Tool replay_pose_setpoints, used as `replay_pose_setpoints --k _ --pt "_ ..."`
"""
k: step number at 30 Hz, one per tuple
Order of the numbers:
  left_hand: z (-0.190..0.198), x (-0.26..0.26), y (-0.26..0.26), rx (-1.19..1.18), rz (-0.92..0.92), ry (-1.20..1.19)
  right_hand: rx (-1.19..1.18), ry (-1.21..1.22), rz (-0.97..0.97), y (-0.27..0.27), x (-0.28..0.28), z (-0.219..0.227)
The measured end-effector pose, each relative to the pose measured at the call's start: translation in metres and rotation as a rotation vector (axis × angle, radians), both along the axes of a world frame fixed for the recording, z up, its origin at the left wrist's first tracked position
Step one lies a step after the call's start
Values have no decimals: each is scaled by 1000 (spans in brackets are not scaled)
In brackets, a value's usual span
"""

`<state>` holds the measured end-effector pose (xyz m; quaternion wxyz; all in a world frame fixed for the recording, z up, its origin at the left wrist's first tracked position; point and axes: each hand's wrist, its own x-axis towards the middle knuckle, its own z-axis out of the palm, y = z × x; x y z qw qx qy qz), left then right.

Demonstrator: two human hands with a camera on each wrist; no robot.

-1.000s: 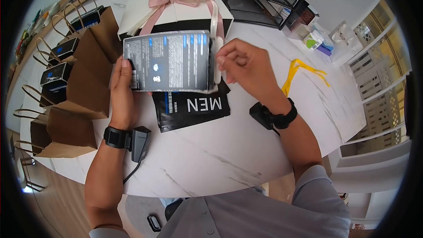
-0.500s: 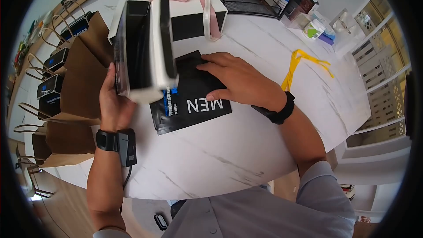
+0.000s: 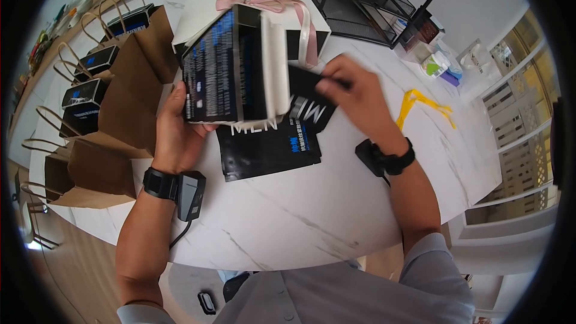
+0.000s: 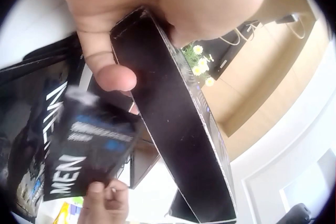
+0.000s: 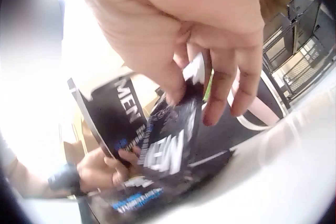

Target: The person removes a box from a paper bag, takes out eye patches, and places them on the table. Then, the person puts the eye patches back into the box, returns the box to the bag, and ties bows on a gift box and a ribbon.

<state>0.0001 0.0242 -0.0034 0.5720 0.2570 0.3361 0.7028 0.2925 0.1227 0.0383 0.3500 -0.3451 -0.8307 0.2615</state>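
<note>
My left hand point(image 3: 177, 138) grips a black printed box point(image 3: 210, 72) by its lower left end, holding it tilted above the table. White flaps point(image 3: 275, 69) stand out at the box's right end. Between its thumb and fingers, my right hand point(image 3: 360, 99) pinches a flat black packet point(image 3: 309, 99) lettered MEN, blurred, close to that end. Below lie more black packets point(image 3: 267, 156), partly covered by the box. In the left wrist view a thumb lies along the box's black side point(image 4: 173, 124), with the pinched packet point(image 4: 94, 145) beside it.
Brown paper bags point(image 3: 129, 105) stand in a row at left, several with dark boxes inside. Behind the held box sits a white gift box point(image 3: 195, 12) with a pink ribbon point(image 3: 270, 1). A black mesh rack point(image 3: 354, 21) stands at back right, and a yellow strap point(image 3: 414, 105) lies nearer.
The box tipped up on end, then came back down at a slant. My right hand went from the box's end to the packets on the table and lifted one up beside the box.
</note>
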Motion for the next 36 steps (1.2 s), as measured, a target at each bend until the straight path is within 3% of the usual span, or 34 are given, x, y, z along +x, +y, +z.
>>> replay_pose_setpoints --k 5,9,11,19,22,25,26,27,30,36 --pt "-8 -6 2 57 -29 91 182 782 -347 4 29 47" --pt "-6 -3 4 96 13 166 257 722 -257 -10 39 64" --pt "-4 -2 3 86 57 196 401 477 -210 -9 41 66" --pt "-10 -4 5 110 65 250 52 177 -56 -11 36 57" --pt "-13 -2 6 71 118 260 115 39 -122 -16 34 60" --pt "-11 1 5 62 95 249 -28 140 -66 -11 28 49" --pt "-12 2 5 61 95 247 -170 337 74 -17 18 47" --pt "-12 3 5 58 86 238 -363 320 75 -26 12 52" --pt "-9 -1 2 57 52 249 -397 466 302 -37 -12 37" --pt "-3 -1 2 19 73 283 -319 273 74 -26 1 38"
